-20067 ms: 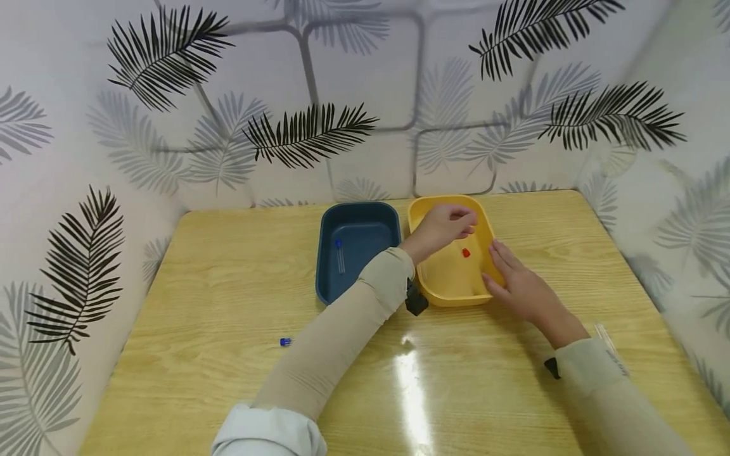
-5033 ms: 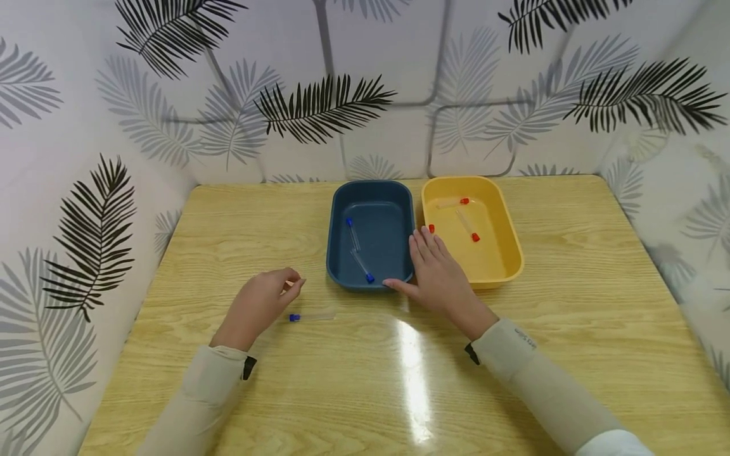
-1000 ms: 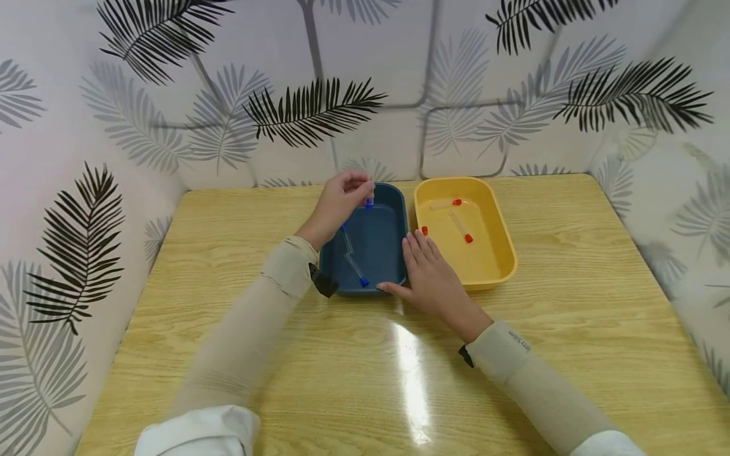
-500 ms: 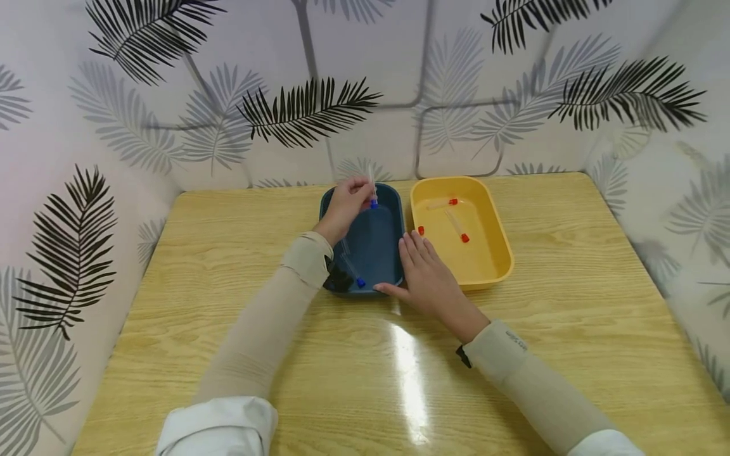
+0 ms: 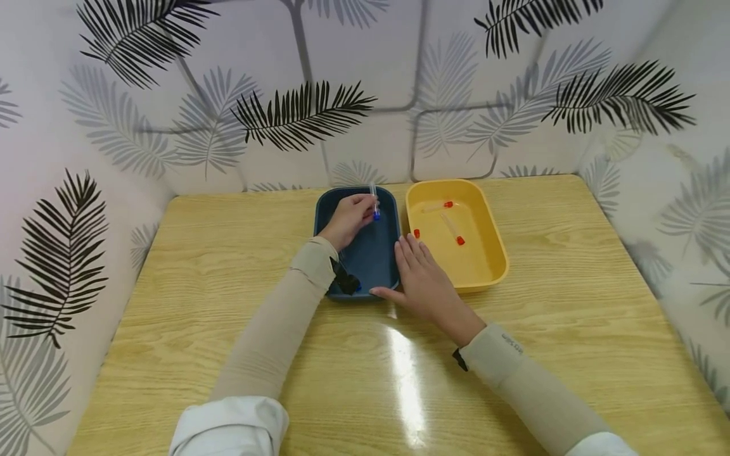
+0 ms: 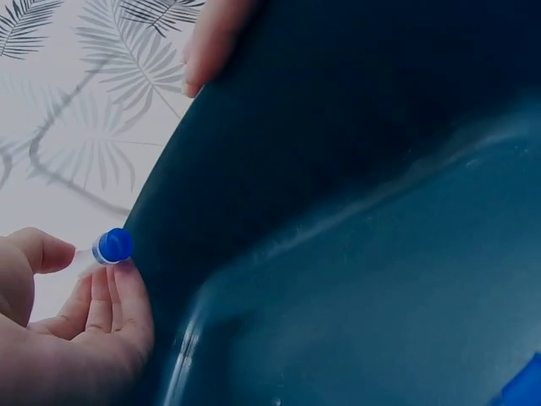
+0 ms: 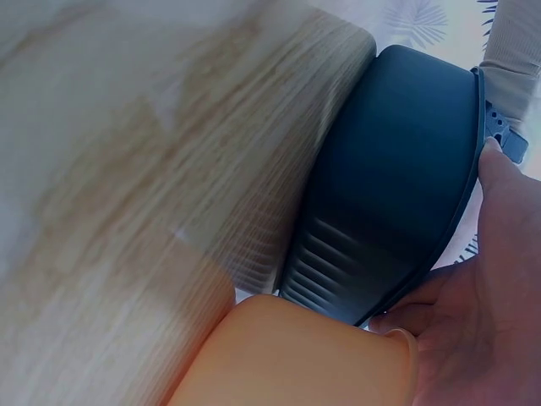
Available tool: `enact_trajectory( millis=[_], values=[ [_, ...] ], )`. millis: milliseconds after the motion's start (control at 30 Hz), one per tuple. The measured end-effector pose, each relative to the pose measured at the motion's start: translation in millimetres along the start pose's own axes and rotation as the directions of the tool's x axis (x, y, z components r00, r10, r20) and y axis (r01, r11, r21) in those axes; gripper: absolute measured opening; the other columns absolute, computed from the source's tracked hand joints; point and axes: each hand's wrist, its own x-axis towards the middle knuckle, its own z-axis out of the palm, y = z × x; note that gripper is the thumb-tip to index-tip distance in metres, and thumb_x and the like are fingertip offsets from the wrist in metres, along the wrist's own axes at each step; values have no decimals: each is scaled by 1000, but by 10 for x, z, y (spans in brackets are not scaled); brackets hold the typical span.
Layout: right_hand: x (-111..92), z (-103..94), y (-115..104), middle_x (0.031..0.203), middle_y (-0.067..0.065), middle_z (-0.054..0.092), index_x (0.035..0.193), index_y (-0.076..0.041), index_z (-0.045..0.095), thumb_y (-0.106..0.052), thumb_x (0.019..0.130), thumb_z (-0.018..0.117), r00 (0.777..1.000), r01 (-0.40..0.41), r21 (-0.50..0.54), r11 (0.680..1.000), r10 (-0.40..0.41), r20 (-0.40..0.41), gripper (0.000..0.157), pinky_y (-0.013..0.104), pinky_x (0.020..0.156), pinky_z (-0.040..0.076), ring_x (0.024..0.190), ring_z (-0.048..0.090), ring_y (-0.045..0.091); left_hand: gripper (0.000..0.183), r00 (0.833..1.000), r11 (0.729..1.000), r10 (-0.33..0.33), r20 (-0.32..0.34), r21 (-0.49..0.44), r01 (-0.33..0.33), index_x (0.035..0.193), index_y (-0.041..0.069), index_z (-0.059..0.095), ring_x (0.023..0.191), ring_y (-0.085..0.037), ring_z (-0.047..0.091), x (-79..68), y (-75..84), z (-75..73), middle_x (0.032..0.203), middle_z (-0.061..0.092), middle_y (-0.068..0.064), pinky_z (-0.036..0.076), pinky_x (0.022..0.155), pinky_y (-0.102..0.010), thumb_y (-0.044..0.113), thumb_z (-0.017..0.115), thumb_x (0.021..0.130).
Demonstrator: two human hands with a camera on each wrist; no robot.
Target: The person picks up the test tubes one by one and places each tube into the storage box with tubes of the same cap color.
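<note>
My left hand (image 5: 348, 221) pinches a clear test tube (image 5: 374, 192) between thumb and fingers, over the far part of the dark blue tray (image 5: 376, 253). The tube tilts slightly, its blue cap (image 6: 113, 245) pointing down. My right hand (image 5: 428, 285) rests on the blue tray's right rim with its fingers straight, where that tray meets the yellow one. In the right wrist view its thumb lies along the blue tray's rim (image 7: 478, 152). Another blue cap (image 5: 358, 287) shows in the tray's near part, mostly hidden behind the left wrist's black camera.
The yellow tray (image 5: 479, 269) stands just right of the blue one. Inside are two red-capped tubes, one near the middle (image 5: 452, 225) and one farther back (image 5: 436, 208), plus a red cap (image 5: 417, 234) by the left wall. Both trays sit on a wooden table (image 5: 228, 253) before a leaf-patterned backdrop.
Five seconds ago this blue-capped tube lay on the table beside the left hand; now that hand holds it over the blue tray. In the last second it lowered slightly. The right hand stays put.
</note>
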Motion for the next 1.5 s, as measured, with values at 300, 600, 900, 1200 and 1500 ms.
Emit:
enact_trajectory(
  millis=[300, 600, 900, 1200, 1500],
  values=[
    [-7, 12, -1, 151, 19, 17, 145, 5, 21, -79, 81, 21, 1000, -14, 15, 1000, 14, 10, 105, 40, 112, 3, 141, 3, 29, 32, 996, 996, -84, 10, 23, 84, 121, -4, 56, 96, -16, 58, 21, -46, 71, 110, 60, -12, 48, 88, -30, 15, 54, 95],
    [-19, 4, -10, 151, 20, 18, 144, 6, 22, -78, 82, 21, 1000, 0, 4, 1000, 0, -7, 104, 40, 113, 5, 141, 4, 28, 32, 995, 994, -97, 36, 45, 95, 121, -3, 56, 96, -17, 58, 48, -111, 109, 113, 59, -12, 48, 88, -29, 15, 53, 95],
    [-15, 7, -5, 151, 20, 18, 144, 6, 22, -78, 82, 21, 1000, 1, 8, 1000, -1, -18, 105, 40, 112, 5, 141, 4, 28, 32, 989, 988, -141, 52, 62, 138, 122, -2, 56, 96, -17, 58, 59, -129, 133, 113, 59, -11, 48, 87, -28, 16, 54, 95],
    [-10, 24, -2, 151, 19, 16, 145, 5, 21, -78, 82, 22, 1000, -11, 3, 1000, 11, -6, 104, 40, 113, 4, 141, 3, 28, 33, 986, 983, -163, 48, 89, 158, 122, 0, 56, 102, -19, 58, 68, -144, 123, 116, 58, -11, 48, 87, -28, 19, 54, 95],
    [-18, 14, -4, 152, 19, 16, 145, 5, 21, -78, 82, 23, 1000, -15, 5, 1000, 15, 1, 104, 40, 112, 4, 141, 3, 28, 35, 985, 978, -166, 42, 131, 159, 124, -2, 54, 103, -19, 58, 80, -156, 125, 117, 58, -12, 49, 86, -28, 17, 53, 96]
  ],
)
